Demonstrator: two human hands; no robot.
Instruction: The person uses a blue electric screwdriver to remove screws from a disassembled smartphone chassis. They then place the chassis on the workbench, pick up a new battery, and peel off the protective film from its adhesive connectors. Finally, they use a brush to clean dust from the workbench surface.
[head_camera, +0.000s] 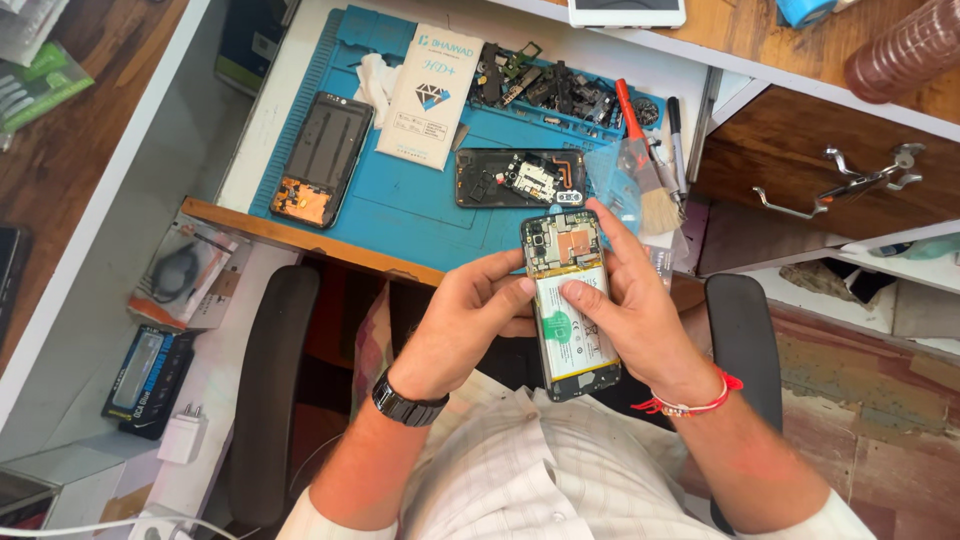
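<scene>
White-labelled flat battery (575, 325) sits bare in the opened black phone with its back cover off (570, 300), held over the lap at about 6 o'clock from the blue silicone work mat (400, 215). Left hand (470, 320) curls closed around the left edge, thumb on the frame; right hand (630, 300) wraps the right edge, thumb pressing the battery. Looks light and stiff but fragile, I'd say: grip the rim, not the exposed copper-shielded board (565, 245).
</scene>
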